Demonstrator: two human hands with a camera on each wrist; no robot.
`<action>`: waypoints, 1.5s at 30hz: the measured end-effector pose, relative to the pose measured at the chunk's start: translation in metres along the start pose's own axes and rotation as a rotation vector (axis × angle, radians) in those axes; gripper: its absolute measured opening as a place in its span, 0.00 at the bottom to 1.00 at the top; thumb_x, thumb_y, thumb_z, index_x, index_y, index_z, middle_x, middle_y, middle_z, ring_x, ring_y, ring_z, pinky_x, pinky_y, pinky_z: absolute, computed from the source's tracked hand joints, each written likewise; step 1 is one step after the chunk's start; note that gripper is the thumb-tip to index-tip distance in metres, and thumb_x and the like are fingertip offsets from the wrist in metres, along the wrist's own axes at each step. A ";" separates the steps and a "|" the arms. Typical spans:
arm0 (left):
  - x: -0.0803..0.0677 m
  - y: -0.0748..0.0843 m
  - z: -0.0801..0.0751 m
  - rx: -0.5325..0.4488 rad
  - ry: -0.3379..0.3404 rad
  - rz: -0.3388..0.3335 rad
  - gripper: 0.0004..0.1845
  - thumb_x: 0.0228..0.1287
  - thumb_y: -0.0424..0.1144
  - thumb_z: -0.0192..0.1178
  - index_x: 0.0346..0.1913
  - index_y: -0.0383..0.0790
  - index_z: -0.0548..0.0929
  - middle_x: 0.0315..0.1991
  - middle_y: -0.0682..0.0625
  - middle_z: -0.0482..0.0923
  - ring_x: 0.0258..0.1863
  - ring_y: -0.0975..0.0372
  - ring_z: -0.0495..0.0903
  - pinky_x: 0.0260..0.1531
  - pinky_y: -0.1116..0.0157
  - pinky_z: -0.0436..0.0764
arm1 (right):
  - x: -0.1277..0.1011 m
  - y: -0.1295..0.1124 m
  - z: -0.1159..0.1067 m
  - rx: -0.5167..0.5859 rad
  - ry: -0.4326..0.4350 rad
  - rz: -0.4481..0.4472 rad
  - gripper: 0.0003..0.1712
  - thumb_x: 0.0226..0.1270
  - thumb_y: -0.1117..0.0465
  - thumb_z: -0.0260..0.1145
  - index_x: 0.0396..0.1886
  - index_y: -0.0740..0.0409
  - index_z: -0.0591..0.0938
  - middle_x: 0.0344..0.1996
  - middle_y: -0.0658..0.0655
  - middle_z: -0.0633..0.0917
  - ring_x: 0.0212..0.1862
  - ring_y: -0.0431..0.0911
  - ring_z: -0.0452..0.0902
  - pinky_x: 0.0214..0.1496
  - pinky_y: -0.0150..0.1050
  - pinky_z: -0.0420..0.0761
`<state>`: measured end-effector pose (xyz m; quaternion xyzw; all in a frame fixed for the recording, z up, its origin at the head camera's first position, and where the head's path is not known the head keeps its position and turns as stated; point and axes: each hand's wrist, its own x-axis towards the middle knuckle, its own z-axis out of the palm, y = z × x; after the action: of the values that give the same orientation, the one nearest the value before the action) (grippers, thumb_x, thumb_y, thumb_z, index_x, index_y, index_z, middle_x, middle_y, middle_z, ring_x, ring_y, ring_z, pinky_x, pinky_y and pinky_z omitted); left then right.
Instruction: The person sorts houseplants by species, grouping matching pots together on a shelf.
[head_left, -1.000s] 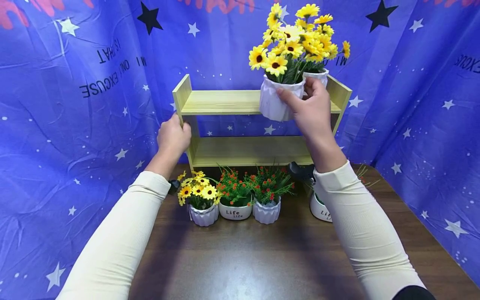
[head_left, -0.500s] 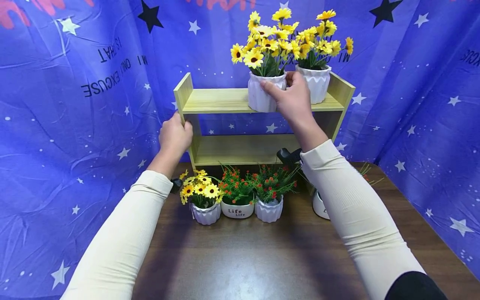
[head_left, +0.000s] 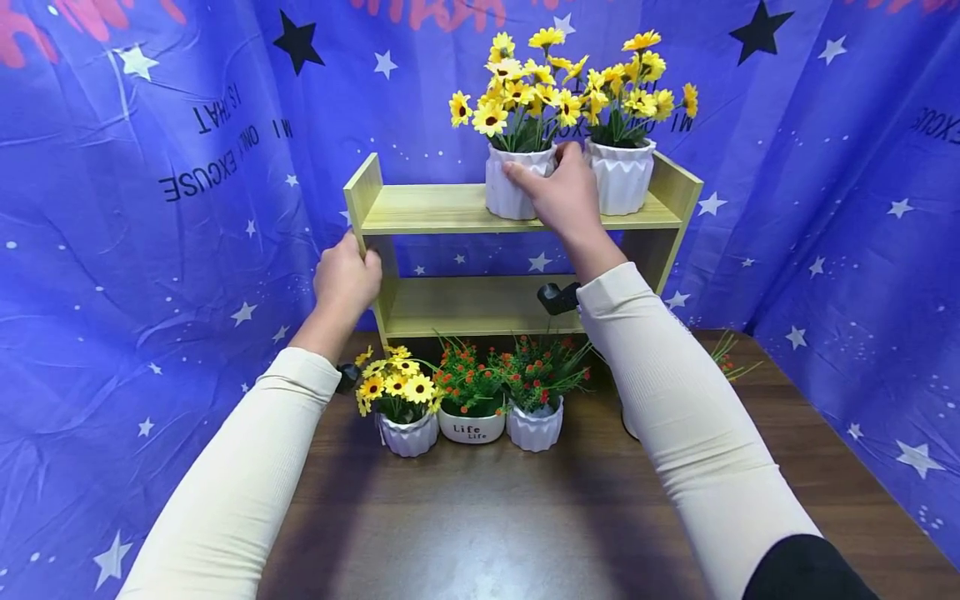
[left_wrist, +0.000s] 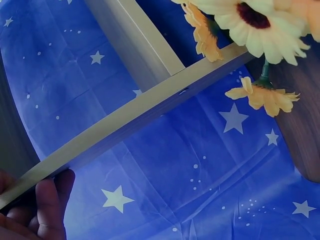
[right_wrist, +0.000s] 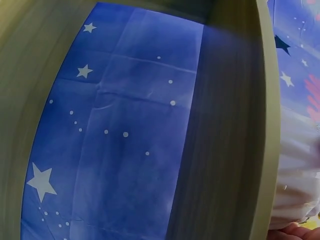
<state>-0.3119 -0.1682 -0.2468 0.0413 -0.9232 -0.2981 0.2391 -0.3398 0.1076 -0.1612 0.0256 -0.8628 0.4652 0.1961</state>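
My right hand (head_left: 566, 192) grips a white ribbed pot of yellow flowers (head_left: 512, 185) by its right side, at the top board of a light wooden shelf (head_left: 427, 208). Beside it on that board, to the right, stands a second white pot of yellow flowers (head_left: 621, 177). At the shelf's left side panel, my left hand (head_left: 347, 275) holds the panel's edge. The left wrist view has its fingers (left_wrist: 48, 205) around the panel. In the right wrist view only a little of the right hand (right_wrist: 295, 232) shows, under the white pot (right_wrist: 296, 180).
On the brown table (head_left: 465, 517), before the shelf, stand a small pot of yellow flowers (head_left: 408, 435), a white "Life" planter (head_left: 471, 427) with red-dotted greenery, and a ribbed pot of similar greenery (head_left: 535, 429). My right sleeve mostly hides another plant (head_left: 726, 354). A starred blue curtain (head_left: 225, 250) surrounds the table.
My right hand has carried the pot of yellow flowers left and down to the top board, uncovering the second pot there. My left hand stays on the shelf's side panel.
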 end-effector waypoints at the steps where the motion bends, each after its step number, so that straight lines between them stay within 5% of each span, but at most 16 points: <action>1: 0.000 0.000 0.000 0.000 0.000 -0.001 0.15 0.71 0.41 0.46 0.50 0.35 0.75 0.48 0.32 0.81 0.47 0.36 0.79 0.42 0.40 0.75 | 0.001 0.000 0.000 -0.005 0.002 0.002 0.50 0.59 0.34 0.69 0.70 0.58 0.62 0.65 0.57 0.72 0.59 0.44 0.69 0.59 0.37 0.72; 8: 0.000 0.000 0.000 -0.003 0.008 0.011 0.14 0.71 0.40 0.46 0.50 0.35 0.75 0.48 0.32 0.81 0.47 0.36 0.80 0.41 0.39 0.75 | 0.006 -0.001 0.004 -0.011 0.031 0.003 0.50 0.58 0.34 0.69 0.70 0.59 0.63 0.64 0.59 0.73 0.59 0.45 0.71 0.60 0.37 0.71; 17: 0.002 -0.001 0.001 -0.003 0.008 0.016 0.16 0.71 0.41 0.46 0.52 0.35 0.76 0.49 0.32 0.81 0.48 0.36 0.80 0.42 0.40 0.75 | -0.005 0.005 0.005 0.119 0.047 -0.014 0.50 0.58 0.35 0.69 0.72 0.55 0.62 0.67 0.56 0.70 0.63 0.44 0.68 0.63 0.37 0.69; 27: 0.000 -0.001 0.001 0.003 0.006 0.015 0.15 0.71 0.41 0.46 0.49 0.35 0.75 0.48 0.31 0.81 0.47 0.35 0.79 0.42 0.40 0.75 | -0.077 0.026 0.012 0.379 0.154 -0.181 0.35 0.60 0.50 0.74 0.63 0.60 0.73 0.62 0.54 0.75 0.60 0.47 0.72 0.55 0.41 0.75; 34: 0.002 -0.001 0.002 -0.001 0.018 0.023 0.14 0.71 0.41 0.47 0.50 0.35 0.75 0.47 0.31 0.81 0.46 0.35 0.79 0.40 0.39 0.75 | -0.125 0.048 0.028 0.511 0.055 -0.236 0.29 0.62 0.59 0.72 0.60 0.63 0.74 0.57 0.55 0.78 0.56 0.48 0.77 0.57 0.43 0.76; 45: 0.001 -0.002 0.004 -0.013 0.015 0.027 0.14 0.70 0.41 0.46 0.48 0.35 0.75 0.46 0.31 0.81 0.45 0.35 0.80 0.39 0.40 0.75 | -0.188 0.080 0.060 0.637 -0.088 -0.174 0.22 0.61 0.69 0.71 0.54 0.66 0.77 0.52 0.60 0.82 0.52 0.54 0.80 0.48 0.37 0.80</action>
<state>-0.3145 -0.1679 -0.2504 0.0296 -0.9199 -0.3005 0.2503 -0.2036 0.0784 -0.3221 0.1794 -0.6763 0.6915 0.1796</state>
